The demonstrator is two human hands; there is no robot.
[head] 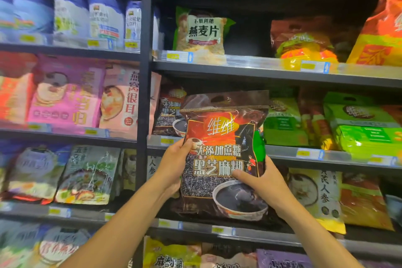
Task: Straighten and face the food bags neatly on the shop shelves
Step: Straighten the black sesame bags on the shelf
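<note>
I hold a large dark brown and red bag of black sesame paste upright in front of the shelves, its printed face toward me. My left hand grips its left edge. On the lower right side my right hand grips it, thumb across the front. Behind it on the second shelf stands a matching sesame bag, with green bags to the right. An oat flakes bag stands on the shelf above.
A dark upright post splits the shelving in two bays. The left bay holds white-blue bags, pink bags and grey-green bags. Orange-yellow bags fill the upper right. A dark gap lies beside the oat bag.
</note>
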